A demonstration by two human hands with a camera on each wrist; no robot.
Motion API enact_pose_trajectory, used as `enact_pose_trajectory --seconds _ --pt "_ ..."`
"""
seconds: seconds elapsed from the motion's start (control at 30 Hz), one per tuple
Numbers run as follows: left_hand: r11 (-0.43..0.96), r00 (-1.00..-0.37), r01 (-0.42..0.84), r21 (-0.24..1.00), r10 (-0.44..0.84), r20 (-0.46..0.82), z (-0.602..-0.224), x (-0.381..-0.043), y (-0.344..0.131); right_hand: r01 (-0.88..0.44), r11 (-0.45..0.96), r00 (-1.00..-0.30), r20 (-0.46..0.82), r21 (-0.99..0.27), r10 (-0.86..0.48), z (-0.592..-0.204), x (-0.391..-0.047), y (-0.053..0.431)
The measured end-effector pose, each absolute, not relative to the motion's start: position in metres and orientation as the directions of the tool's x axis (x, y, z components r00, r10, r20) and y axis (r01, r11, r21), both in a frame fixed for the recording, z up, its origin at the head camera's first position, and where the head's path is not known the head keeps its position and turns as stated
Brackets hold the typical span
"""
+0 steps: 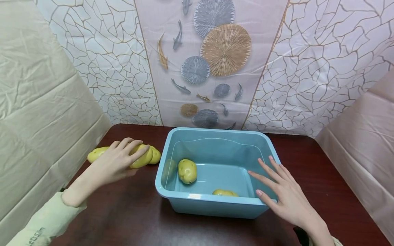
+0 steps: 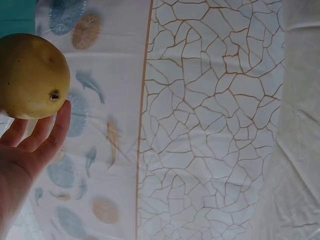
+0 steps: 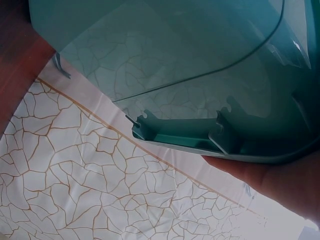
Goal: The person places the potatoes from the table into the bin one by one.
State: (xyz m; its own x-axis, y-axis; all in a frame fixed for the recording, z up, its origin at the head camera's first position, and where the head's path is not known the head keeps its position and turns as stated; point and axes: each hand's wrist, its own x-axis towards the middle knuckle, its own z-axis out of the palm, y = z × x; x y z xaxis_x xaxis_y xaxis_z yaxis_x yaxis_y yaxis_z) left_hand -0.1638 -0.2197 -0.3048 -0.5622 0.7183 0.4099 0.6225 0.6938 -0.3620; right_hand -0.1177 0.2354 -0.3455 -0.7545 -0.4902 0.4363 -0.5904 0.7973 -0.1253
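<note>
My left hand [image 1: 115, 160] grips a yellow potato [image 1: 141, 158] left of a blue plastic tub [image 1: 215, 201]. In the left wrist view, the fingers [image 2: 60, 127] curl against the underside of that potato [image 2: 32, 75], which shows a dark spot. My right hand [image 1: 287, 191] spreads its fingers over the tub's near right rim. From the right wrist, the same hand [image 3: 270, 177] appears against the rim, part of it out of frame. Inside the tub, one potato [image 1: 187, 171] lies at the left; another potato [image 1: 225, 193] is half hidden behind the near wall.
Beyond the left hand lie two more potatoes, one potato [image 1: 96, 153] at its left and one potato [image 1: 156, 155] at its right, both partly covered. Everything stands on a dark red-brown table [image 1: 129, 208]. A patterned cloth [image 1: 197, 78] hangs behind the table.
</note>
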Motion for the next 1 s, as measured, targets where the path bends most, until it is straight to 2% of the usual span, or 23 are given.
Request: enact_pose_trajectory --seconds 0.17,1.0 --pt "0.682 -0.534 0.626 -0.377 0.728 0.431 -0.3 -0.162 -0.216 -0.589 0.798 -0.755 0.438 -0.124 -0.489 -0.345 -0.118 0.235" --pt "0.667 -0.497 0.639 -0.382 0.738 0.457 -0.283 -0.159 -0.201 -0.586 0.8 -0.757 0.441 -0.131 -0.482 -0.346 -0.117 0.235"
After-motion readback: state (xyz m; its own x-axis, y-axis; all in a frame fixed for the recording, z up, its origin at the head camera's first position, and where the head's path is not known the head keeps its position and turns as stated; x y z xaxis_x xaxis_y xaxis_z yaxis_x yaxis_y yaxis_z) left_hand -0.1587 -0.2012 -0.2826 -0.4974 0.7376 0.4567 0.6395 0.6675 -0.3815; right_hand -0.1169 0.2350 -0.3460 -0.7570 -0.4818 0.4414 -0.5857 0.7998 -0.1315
